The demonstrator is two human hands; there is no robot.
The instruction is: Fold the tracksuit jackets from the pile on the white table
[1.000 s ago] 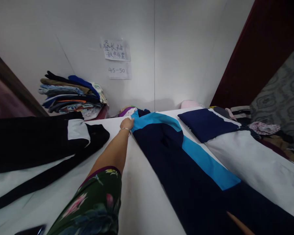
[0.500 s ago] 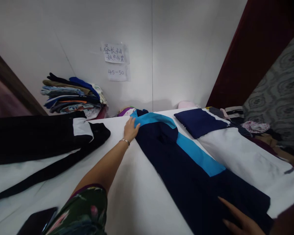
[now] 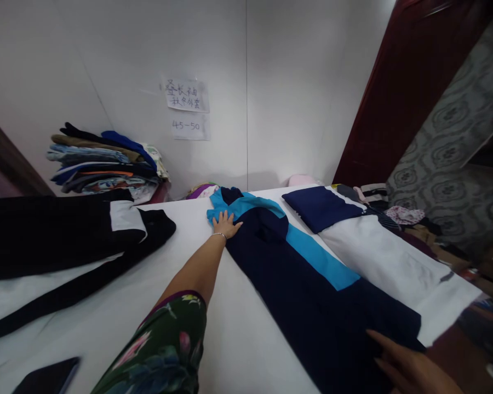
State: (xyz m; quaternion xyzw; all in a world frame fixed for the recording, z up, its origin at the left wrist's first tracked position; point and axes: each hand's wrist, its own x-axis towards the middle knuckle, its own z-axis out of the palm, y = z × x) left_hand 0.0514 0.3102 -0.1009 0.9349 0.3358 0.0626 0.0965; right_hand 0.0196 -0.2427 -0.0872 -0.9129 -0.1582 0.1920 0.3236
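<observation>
A dark navy top with bright blue panels (image 3: 287, 295) lies lengthwise over the white table (image 3: 238, 328), its blue end bunched toward the wall. My left hand (image 3: 227, 224) rests with spread fingers on the top's far left edge, where the navy cloth meets the blue. At the near end, my right hand (image 3: 414, 364) lies on the navy cloth with its visible fingers apart; the frame's lower edge cuts off part of it.
Black garments with a white patch (image 3: 123, 219) lie left. Folded clothes (image 3: 107, 164) are stacked by the wall. Right of the navy top are a folded navy garment (image 3: 320, 205) and white cloth (image 3: 382, 257). A phone (image 3: 47, 375) lies at the near left edge.
My left hand has slid slightly toward me and spread its fingers, and more bunched blue cloth shows beyond it. The right hand stays on the navy cloth. The view has turned slightly right.
</observation>
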